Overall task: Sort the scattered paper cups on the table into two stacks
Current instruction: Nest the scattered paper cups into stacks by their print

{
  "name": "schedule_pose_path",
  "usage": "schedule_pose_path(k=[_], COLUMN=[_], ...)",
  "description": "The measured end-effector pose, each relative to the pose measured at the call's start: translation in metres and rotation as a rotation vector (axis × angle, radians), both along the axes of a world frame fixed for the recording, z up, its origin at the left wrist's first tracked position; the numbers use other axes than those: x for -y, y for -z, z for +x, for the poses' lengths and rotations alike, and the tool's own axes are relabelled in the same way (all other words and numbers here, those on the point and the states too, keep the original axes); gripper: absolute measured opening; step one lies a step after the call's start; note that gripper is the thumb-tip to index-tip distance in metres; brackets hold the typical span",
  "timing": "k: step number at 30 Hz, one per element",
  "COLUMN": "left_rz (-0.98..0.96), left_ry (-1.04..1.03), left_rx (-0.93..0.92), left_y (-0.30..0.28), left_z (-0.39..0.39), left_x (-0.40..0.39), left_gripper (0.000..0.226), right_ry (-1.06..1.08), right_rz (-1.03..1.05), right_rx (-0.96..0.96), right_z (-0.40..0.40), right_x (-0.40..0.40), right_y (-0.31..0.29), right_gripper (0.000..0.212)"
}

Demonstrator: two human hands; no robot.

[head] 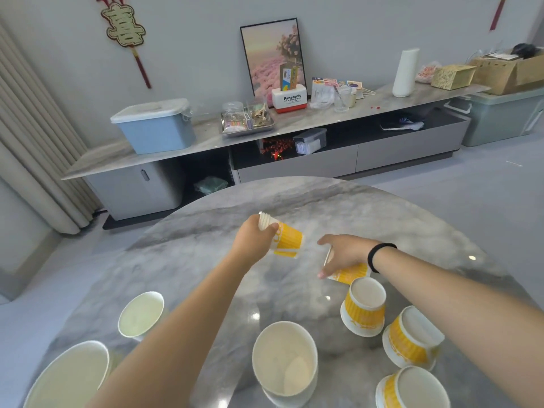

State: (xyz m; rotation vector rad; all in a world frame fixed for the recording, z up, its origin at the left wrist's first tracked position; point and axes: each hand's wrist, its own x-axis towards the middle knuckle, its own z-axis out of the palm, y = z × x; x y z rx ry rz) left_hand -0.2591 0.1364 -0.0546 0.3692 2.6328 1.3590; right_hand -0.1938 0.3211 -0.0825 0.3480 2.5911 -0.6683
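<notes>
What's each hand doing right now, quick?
Left hand: closed on a nested stack of cups, lifted.
Right hand: closed on a tipped yellow cup.

Bright, even indoor light fills the room — shadows stay soft and faint. Small ceiling-light reflections glint on the glossy marble table (pixel 294 201), one near its right edge, others between the paper cups (pixel 285 359). Wide-angle distortion bends the sideboard (pixel 294 125) and curtain (pixel 32 136) at the edges — near cups look softly blurred.
</notes>
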Motion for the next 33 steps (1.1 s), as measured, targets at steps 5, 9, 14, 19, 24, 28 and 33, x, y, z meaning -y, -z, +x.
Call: schedule_pose_path(k=[5, 9, 14, 19, 24, 28, 33], left_rz=[-0.517, -0.653, -0.461, -0.074, 0.155, 0.157, 0.118], left_ry=[0.142, 0.297, 0.356, 0.056, 0.105, 0.119, 0.05], left_rx=[-0.237, -0.348, -0.342, -0.161, 0.199, 0.204, 0.083], left_y=[-0.006, 0.006, 0.025, 0.015, 0.021, 0.033, 0.04], left_z=[0.023, 0.043, 0.056, 0.067, 0.058, 0.058, 0.066], left_x=[0.022, 0.038, 0.051, 0.057, 0.055, 0.045, 0.043], left_gripper=[0.013, 0.026, 0.027, 0.07, 0.126, 0.115, 0.099], right_ry=[0.226, 0.365, 0.334, 0.2, -0.029, -0.021, -0.052], right_rz=[-0.192, -0.462, -0.657, -0.638, -0.418, -0.406, 0.005], right_rx=[-0.304, -0.633, -0.804, -0.737, -0.438, -0.363, -0.2], right_z=[0.003, 0.011, 0.023, 0.025, 0.018, 0.03, 0.057], right_x=[0.007, 0.025, 0.061, 0.081, 0.08, 0.055, 0.029], right_y=[0.0, -0.026, -0.048, -0.047, -0.025, -0.027, -0.032], right_gripper=[0.062, 0.075, 0.081, 0.085, 0.086, 0.078, 0.071])
